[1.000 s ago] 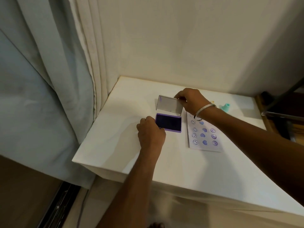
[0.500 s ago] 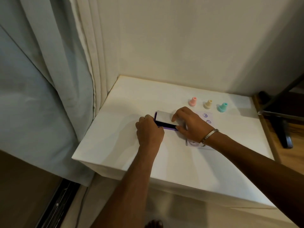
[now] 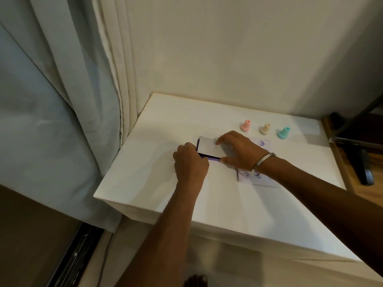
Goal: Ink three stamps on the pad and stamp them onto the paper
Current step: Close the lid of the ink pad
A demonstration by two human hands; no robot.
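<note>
Along the left of the frame hung a pale grey-green cloth curtain (image 3: 51,104) in soft vertical folds, with a cream pleated one beside it. A smooth white rectangular table (image 3: 145,183) filled the centre. Just left of centre the left hand (image 3: 191,162) was curled at the near-left corner of a flat rectangular purple ink pad (image 3: 211,158), its fingers bent in against the case; whether they gripped it could not be told. The pad's plain white lid (image 3: 209,147) lay down over nearly all of it, leaving only a thin purple edge in sight. The right hand (image 3: 238,151), a thin metal bangle (image 3: 264,160) at its wrist, lay spread over the lid, fingertips pressed flat on top and thumb at the near edge. Under that wrist lay one white paper sheet (image 3: 263,182), printed with small purple round marks, mostly hidden. Toward the upper right stood three small bell-shaped matte stamps in a row: one pink (image 3: 246,125), one cream (image 3: 265,129), one teal (image 3: 283,132).
</note>
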